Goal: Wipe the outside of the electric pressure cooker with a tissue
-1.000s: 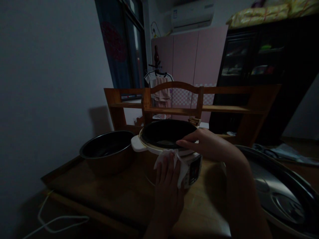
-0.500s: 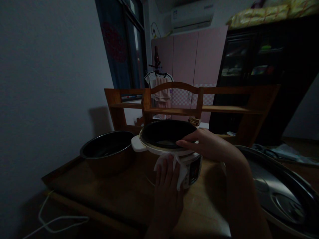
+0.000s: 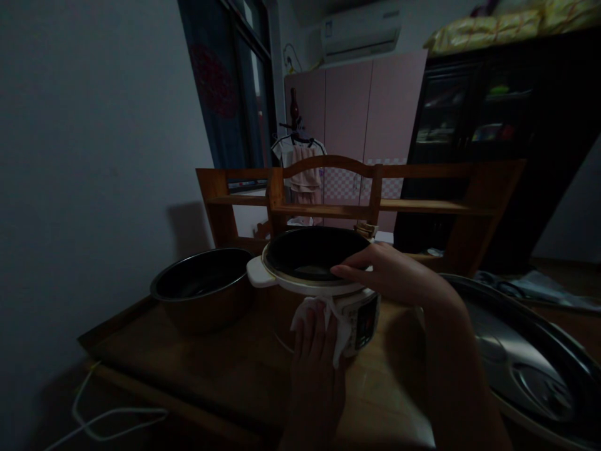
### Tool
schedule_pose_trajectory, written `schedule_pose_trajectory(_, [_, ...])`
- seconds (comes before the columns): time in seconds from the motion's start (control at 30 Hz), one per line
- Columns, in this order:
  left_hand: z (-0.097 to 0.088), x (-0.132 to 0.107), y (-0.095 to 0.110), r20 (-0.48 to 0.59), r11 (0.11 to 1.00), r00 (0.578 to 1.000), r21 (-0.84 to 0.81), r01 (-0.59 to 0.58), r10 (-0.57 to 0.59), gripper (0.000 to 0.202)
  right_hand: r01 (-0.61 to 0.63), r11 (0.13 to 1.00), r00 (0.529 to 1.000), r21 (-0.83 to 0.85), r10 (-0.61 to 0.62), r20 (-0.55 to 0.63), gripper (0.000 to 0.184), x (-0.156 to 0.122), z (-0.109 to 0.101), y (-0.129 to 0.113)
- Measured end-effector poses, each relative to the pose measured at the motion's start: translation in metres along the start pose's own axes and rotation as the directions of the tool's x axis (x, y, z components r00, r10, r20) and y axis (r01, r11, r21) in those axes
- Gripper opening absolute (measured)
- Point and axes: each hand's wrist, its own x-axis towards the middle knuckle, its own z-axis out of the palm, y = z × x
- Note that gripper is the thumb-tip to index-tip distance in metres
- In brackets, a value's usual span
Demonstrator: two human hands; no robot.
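Observation:
An electric cooker (image 3: 282, 313) with a white rim, a side handle, a dark inside and a front control panel (image 3: 366, 321) stands uncovered on the wooden table. My left hand (image 3: 315, 357) presses a white cloth or tissue (image 3: 310, 305) flat against the cooker's outer wall, below the rim and left of the panel. With thumb and fingers hooked over the near right edge of the rim, my right hand (image 3: 375, 263) grips the cooker; some of its fingertips are hidden. A dark-lined inner pot (image 3: 201, 297) sits to the left of the cooker.
A large lid (image 3: 521, 351) with a metal underside lies open at the right. Behind the cooker rises a wooden shelf rack (image 3: 328, 210) along the table (image 3: 197, 369). A white cable (image 3: 117, 411) hangs off the front left, near the wall.
My left hand has slid slightly down the cooker's wall with the white cloth. The right hand stays on the rim.

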Motion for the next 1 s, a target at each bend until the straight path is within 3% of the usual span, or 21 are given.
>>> schedule_pose_trajectory(0.27, [0.010, -0.008, 0.000, -0.062, 0.999, 0.998, -0.054, 0.000, -0.003, 0.068, -0.004, 1.000, 1.000, 0.010, 0.004, 0.003, 0.054, 0.000, 0.000, 0.000])
schedule_pose_trajectory(0.43, [0.011, -0.013, -0.001, -0.050, 0.998, 0.999, -0.063, 0.007, -0.010, 0.069, -0.001, 1.000, 1.000, 0.000, 0.001, 0.006, 0.056, 0.001, 0.001, 0.001])
schedule_pose_trajectory(0.63, [0.015, -0.026, -0.005, 0.067, 0.999, 0.998, -0.052, 0.012, -0.009, 0.071, 0.019, 1.000, 1.000, -0.011, -0.019, -0.006, 0.055, 0.001, 0.001, 0.002])
schedule_pose_trajectory(1.0, [0.019, -0.029, -0.005, 0.047, 1.000, 0.999, -0.027, -0.010, 0.011, 0.069, 0.009, 1.000, 1.000, -0.006, -0.009, 0.003, 0.054, 0.000, 0.000, 0.000])
